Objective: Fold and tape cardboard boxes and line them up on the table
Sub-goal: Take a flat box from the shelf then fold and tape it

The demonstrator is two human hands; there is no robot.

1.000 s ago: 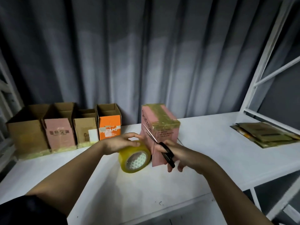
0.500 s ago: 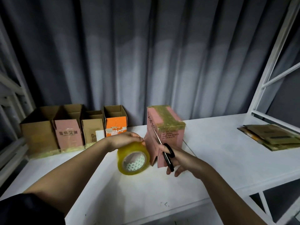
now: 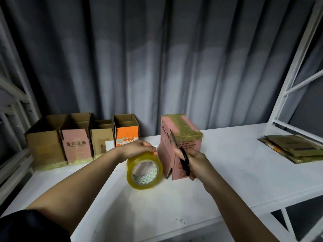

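Observation:
A pink cardboard box (image 3: 187, 144) stands upright at the middle of the white table (image 3: 244, 172), its top sealed with yellowish tape. My left hand (image 3: 138, 148) grips a yellow roll of tape (image 3: 144, 170) from above, just left of the box. My right hand (image 3: 195, 164) holds black scissors (image 3: 183, 157) against the box's near corner, blades pointing up along its edge. Several open boxes (image 3: 76, 138) stand in a row at the back left against the curtain.
A stack of flattened cardboard (image 3: 293, 148) lies at the table's right end beside a white metal shelf frame (image 3: 295, 70). A grey curtain hangs behind the table. More shelving stands at the far left.
The tape roll and my left hand have shifted slightly left, away from the pink box. My right hand stays at the box's corner with the scissors.

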